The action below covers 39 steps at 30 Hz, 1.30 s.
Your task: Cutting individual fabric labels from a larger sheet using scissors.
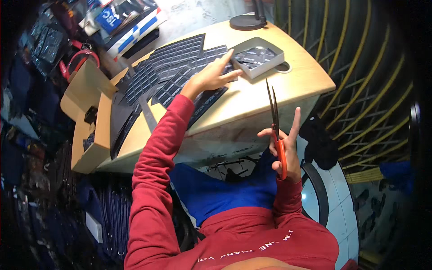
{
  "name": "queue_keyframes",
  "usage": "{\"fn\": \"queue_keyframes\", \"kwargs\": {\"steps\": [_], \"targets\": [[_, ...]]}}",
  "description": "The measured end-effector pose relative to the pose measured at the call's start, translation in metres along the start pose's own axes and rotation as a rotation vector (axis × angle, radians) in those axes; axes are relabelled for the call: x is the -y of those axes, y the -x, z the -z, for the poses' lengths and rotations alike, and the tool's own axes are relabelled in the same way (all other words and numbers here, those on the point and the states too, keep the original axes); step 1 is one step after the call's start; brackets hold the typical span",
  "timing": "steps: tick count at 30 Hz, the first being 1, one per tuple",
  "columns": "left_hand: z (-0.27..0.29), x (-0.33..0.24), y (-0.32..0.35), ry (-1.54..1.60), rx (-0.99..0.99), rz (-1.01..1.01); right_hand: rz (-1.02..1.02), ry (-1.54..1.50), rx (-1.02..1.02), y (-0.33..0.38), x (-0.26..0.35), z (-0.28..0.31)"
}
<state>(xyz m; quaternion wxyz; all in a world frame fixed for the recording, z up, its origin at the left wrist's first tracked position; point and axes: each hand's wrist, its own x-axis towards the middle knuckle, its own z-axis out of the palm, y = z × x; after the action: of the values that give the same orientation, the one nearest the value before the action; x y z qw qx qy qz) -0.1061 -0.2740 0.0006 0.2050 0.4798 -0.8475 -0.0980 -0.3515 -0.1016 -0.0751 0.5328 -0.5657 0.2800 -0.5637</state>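
My right hand grips a pair of scissors by the orange-red handles, in front of the table's near edge. The black blades point up and away, nearly closed, while my index finger stretches out beside them. Over the table, my left hand has its fingers spread and holds nothing I can see. Its fingertips are by the left side of a grey open box; whether they touch it I cannot tell. Small dark labels lie inside that box. Beneath and left of this hand are several dark sheets printed with rows of pale-marked labels.
An open cardboard box with small dark items stands at the table's left edge. A round black base sits at the back of the wooden table. Packages pile up behind. A yellow-and-grey folding gate runs along the right.
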Motion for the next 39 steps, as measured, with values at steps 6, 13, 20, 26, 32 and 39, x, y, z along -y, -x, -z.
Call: {"fn": "queue_keyframes", "kwargs": {"steps": [6, 13, 20, 26, 32, 39], "targets": [[0.004, -0.017, -0.021, 0.043, -0.078, -0.041, -0.024, 0.077, 0.070, 0.000, -0.005, -0.010], [-0.009, -0.024, -0.024, 0.079, -0.058, -0.073, 0.036, 0.151, 0.064, 0.005, -0.010, 0.011], [-0.004, -0.023, 0.008, 0.095, -0.226, -0.168, 0.112, 0.123, 0.037, 0.005, -0.017, 0.013], [-0.010, -0.069, 0.064, 0.517, -0.398, -0.025, 0.161, 0.508, 0.050, -0.001, -0.003, 0.008], [-0.033, -0.132, 0.114, 0.175, -0.757, -0.145, 0.255, 0.627, 0.056, 0.001, -0.007, -0.005], [-0.052, -0.172, 0.139, 0.274, -0.638, -0.034, 0.346, 0.682, 0.049, 0.004, -0.017, -0.025]]}}
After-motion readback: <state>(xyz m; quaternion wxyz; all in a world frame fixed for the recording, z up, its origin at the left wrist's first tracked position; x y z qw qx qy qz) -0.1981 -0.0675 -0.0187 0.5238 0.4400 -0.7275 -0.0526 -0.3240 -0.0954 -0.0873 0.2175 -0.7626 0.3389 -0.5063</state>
